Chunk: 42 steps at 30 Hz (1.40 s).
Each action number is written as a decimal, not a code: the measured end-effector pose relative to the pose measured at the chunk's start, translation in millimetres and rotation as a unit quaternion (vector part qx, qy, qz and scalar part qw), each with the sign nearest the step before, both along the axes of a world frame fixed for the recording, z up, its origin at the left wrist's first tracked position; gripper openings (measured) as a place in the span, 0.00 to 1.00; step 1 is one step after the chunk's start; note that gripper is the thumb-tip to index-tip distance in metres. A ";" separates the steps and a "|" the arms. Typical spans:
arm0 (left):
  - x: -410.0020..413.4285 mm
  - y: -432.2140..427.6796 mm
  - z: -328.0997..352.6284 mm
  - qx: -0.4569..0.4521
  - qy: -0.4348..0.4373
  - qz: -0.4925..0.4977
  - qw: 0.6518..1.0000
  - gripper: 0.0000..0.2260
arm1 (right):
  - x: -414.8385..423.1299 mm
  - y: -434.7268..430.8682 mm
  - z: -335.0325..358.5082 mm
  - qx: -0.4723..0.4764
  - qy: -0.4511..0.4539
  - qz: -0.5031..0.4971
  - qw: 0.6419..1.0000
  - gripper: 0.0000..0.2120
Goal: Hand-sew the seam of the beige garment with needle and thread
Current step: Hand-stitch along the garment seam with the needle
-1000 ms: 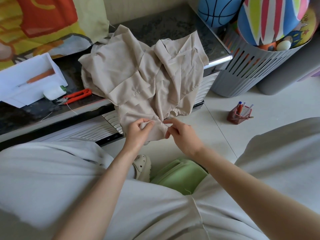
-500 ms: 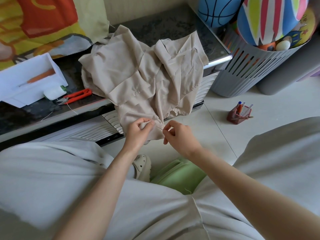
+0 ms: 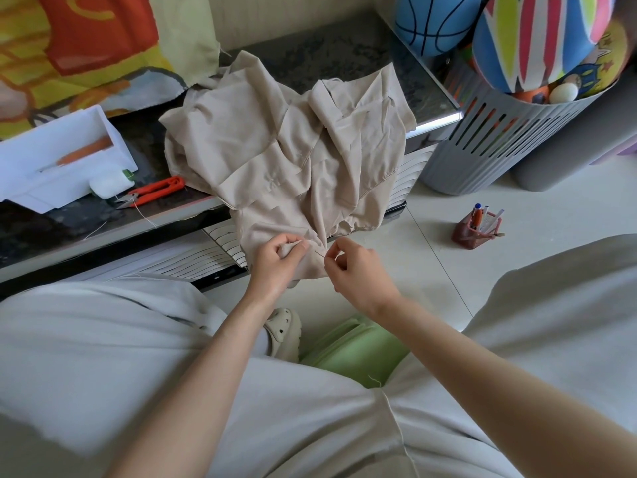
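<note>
1. Position of work: the beige garment [image 3: 275, 143] lies crumpled on the dark table [image 3: 344, 53]. Its lower part hangs over the front edge of the table, down to the two hands.
2. Left hand [image 3: 275, 260]: the grip is clenched on a fold of the hanging edge, with the cloth bunched between thumb and curled fingers.
3. Right hand [image 3: 358, 267]: thumb and forefinger pinch the needle [image 3: 320, 253], which shows as a thin dark line. It points toward the fold, just beside the left-hand fingertips.
4. Thread: too fine to make out at the needle. A loose strand lies on the table near the red snips [image 3: 157, 190].
5. Progress, judged: sewing is under way, with one stitch in hand at the held fold.
   - The left hand and the folds cover the seam, so the number of finished stitches cannot be told.
   - Remaining steps are likely further stitches along the seam, a knot, and cutting the thread with the snips, which lie untouched and well apart from the hands.
6. Condition of garment: thin, matte woven cloth, heavily creased. One hem with a visible line of machine stitching faces up on the right side. A small embroidered mark shows near the middle.
7. Handling note, judged: the cloth is limp, so the fold needs firm tension from the left hand for an even stitch.
</note>
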<state>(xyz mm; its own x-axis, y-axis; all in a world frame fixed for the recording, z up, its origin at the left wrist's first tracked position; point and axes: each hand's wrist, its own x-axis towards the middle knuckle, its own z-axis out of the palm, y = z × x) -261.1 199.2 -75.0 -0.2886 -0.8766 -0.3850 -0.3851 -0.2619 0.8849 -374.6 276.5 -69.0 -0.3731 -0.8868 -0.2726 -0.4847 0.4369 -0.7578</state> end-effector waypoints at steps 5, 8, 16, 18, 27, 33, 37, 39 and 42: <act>1.1 0.6 1.1 -0.007 0.020 -0.007 1.000 0.03 | 1.0 -4.4 -1.0 -0.002 0.005 -0.002 1.000 0.05; 1.7 0.1 0.3 -0.023 0.024 -0.013 0.999 0.03 | 1.5 -6.5 -1.9 -0.001 0.009 -0.001 1.000 0.05; 3.2 1.1 0.8 -0.060 0.050 -0.055 0.995 0.07 | 3.6 -9.3 -1.2 0.000 -0.001 0.006 1.000 0.05; 2.0 2.7 1.6 -0.066 0.063 -0.065 0.994 0.08 | 3.5 -10.3 -0.9 0.001 -0.020 -0.004 1.000 0.05; 3.8 0.8 -6.2 -0.052 0.054 -0.060 0.995 0.04 | 10.1 -11.2 2.5 -0.032 -0.092 -0.021 0.995 0.07; 3.3 -0.6 -3.3 -0.066 0.063 -0.027 0.996 0.06 | 9.8 -8.2 3.6 -0.043 -0.090 0.005 0.995 0.10; 2.9 -1.6 -3.4 -0.085 0.053 -0.007 0.995 0.04 | 9.1 -4.4 2.3 -0.048 -0.125 -0.018 0.991 0.07; 3.4 -2.2 -5.9 -0.090 0.041 -0.006 0.995 0.04 | 8.9 -3.5 2.6 -0.056 -0.137 -0.029 0.989 0.06; 2.9 0.6 -3.3 -0.104 0.029 -0.024 0.994 0.06 | 10.4 -5.9 4.8 -0.068 -0.146 -0.041 0.986 0.07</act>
<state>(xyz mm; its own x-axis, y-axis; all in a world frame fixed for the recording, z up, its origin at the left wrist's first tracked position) -258.2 199.7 -78.2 -0.3483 -0.9201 -0.1790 -0.3395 -0.0541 0.9390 -364.2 270.6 -64.2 -0.3685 -0.8925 -0.2602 -0.2042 0.3508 -0.9139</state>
